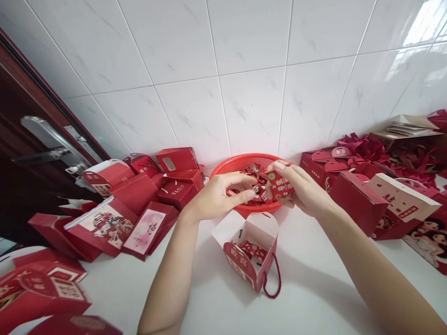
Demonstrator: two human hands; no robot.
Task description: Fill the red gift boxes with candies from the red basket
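My right hand (300,188) grips a small red packet (282,185) with printed characters and a green round spot, above the right side of a red plastic basket (240,159). Over the basket's left front, my left hand (223,193) has its thumb and fingers apart, with nothing visible between them. Small red wrapped pieces (260,195) lie in the basket, partly hidden by both hands. Just in front stands a red-and-white gift box (240,265) with its flaps up and a dark red cord handle (277,284). A red patterned packet (252,250) lies inside it.
Several red gift boxes (150,230) crowd the left of the white table (307,288); more boxes (359,202) and a cream-topped bag (401,197) stand at right. Magenta ribbon (366,149) is heaped behind them. A tiled wall (251,107) backs the table, with a door handle (52,139) at far left.
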